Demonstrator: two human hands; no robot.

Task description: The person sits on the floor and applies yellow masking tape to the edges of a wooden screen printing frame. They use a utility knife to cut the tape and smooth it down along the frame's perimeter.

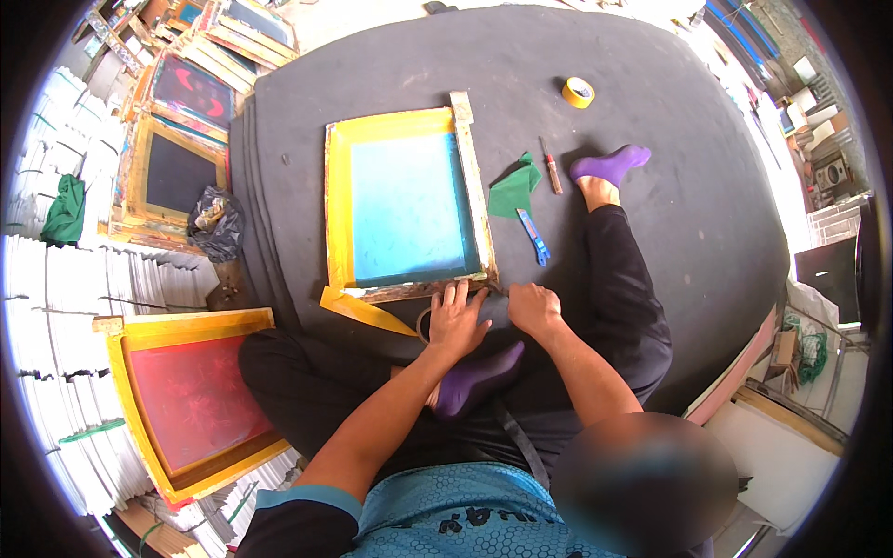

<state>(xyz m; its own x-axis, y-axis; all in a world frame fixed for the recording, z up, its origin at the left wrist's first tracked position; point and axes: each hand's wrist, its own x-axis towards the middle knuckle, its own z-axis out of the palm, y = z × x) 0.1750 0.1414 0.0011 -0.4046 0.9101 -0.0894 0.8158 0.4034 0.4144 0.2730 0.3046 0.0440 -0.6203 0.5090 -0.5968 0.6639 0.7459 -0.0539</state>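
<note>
The yellow frame [339, 195] lies on the dark mat [688, 232], the left hand [455, 322] with its grip spread along the near edge, the right hand [535, 308] clenched beside the corner on what I cannot tell, and the yellow strip [370, 312] might crease or stick askew if the left hand brushes it

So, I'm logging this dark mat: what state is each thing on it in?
Blue-screened frame: lying flat
Left hand: open, on frame's edge
Right hand: curled, contents hidden
Yellow strip: jutting out
Tape roll: lying flat
Green cloth: rumpled
Thin tool: lying down
Cutter: lying down, blade unclear
</note>
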